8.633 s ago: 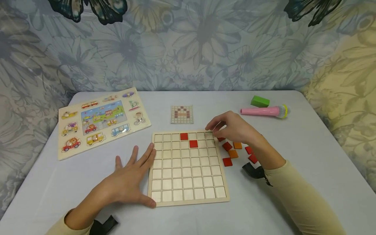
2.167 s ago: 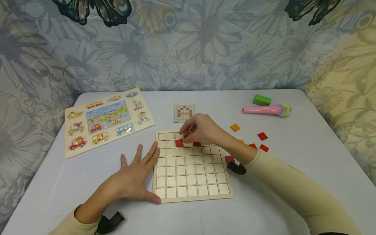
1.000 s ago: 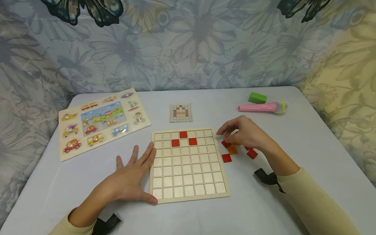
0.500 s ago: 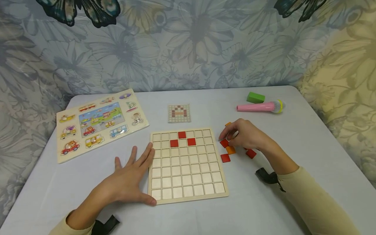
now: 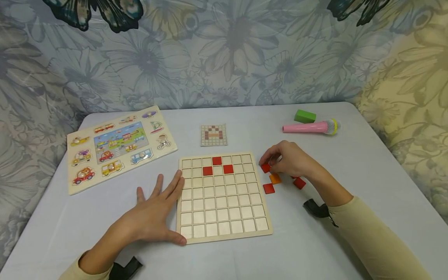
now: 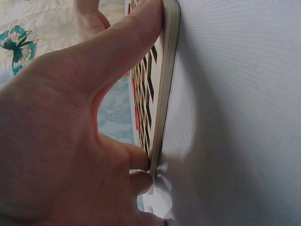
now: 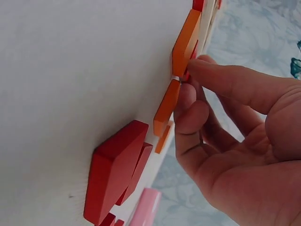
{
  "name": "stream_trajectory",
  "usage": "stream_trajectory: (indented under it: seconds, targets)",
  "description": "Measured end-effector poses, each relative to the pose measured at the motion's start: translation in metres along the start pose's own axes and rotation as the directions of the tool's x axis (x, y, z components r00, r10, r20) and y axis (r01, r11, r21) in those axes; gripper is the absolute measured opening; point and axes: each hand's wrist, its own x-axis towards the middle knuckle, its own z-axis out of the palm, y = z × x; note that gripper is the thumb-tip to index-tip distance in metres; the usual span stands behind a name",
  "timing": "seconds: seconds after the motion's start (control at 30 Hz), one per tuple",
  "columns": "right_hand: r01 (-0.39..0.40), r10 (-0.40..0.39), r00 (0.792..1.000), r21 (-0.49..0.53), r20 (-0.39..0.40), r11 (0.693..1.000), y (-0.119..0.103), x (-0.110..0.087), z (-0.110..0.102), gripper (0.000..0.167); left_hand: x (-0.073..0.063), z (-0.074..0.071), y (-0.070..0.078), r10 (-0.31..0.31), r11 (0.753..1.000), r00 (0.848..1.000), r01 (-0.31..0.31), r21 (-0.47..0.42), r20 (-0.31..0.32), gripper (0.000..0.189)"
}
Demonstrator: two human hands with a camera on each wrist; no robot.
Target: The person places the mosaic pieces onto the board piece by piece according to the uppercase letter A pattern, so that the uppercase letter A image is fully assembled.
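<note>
A wooden grid board (image 5: 224, 214) lies in the middle of the table, with three red tiles (image 5: 217, 160) set in its two far rows. My left hand (image 5: 150, 217) rests at the board's left edge, fingers spread and straight; the left wrist view has its thumb over the board's rim (image 6: 165, 94). Just off the board's right side, my right hand (image 5: 288, 158) pinches a red square tile (image 5: 265, 168) between thumb and fingertips. Close below it are an orange tile (image 5: 275, 179), a red tile (image 5: 268, 188) and another red tile (image 5: 299, 183). In the right wrist view my fingers mostly hide the pinched tile.
A small printed pattern card (image 5: 214, 135) lies beyond the board. To the left is a wooden vehicle picture puzzle (image 5: 122, 140). A pink toy microphone (image 5: 308, 127) and a green block (image 5: 305, 116) sit at the far right. A floral cloth (image 5: 231, 58) hangs behind the table.
Red tiles were added to the board over the last several seconds, the latest in the second row left. My right hand returned to the loose tiles and has shifted one red tile slightly toward the board.
</note>
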Motion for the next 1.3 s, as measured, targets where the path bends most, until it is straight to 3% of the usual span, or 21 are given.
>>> stream_trajectory:
  seconds: [0.23,0.67,1.3]
  targets:
    - [-0.053,0.053,0.999,-0.020,-0.008,0.998,-0.003,0.002,0.002,0.030,0.000,-0.001,0.000,-0.002,1.000,1.000,0.002,-0.002,0.003,0.150]
    - [-0.062,0.059,0.997,-0.064,-0.042,0.996,-0.004,0.005,0.007,0.030,0.000,0.000,0.000,-0.002,1.000,1.000,0.002,0.005,0.003,0.150]
    - [-0.056,0.053,0.995,-0.034,-0.090,0.998,-0.017,0.004,0.011,0.025,0.001,0.001,-0.002,-0.005,1.000,1.000,0.005,0.013,0.005,0.150]
